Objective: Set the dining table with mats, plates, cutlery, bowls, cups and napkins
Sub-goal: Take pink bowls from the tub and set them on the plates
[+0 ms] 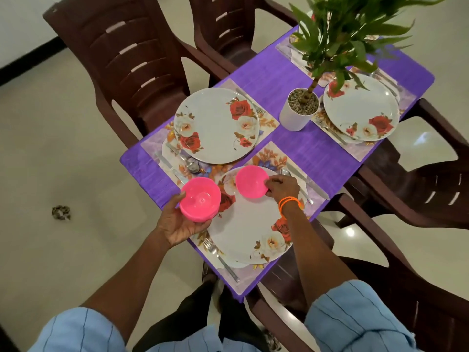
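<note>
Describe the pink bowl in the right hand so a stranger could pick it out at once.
Start at the purple table and find the nearest floral plate. At that plate's far edge sits a pink bowl, gripped at its rim by the right hand. The other pink bowl is held off the plate in the left hand.

One head-worn camera looks steeply down from standing height at the purple table, which runs toward one o'clock; the person's forearms enter close from six o'clock.
</note>
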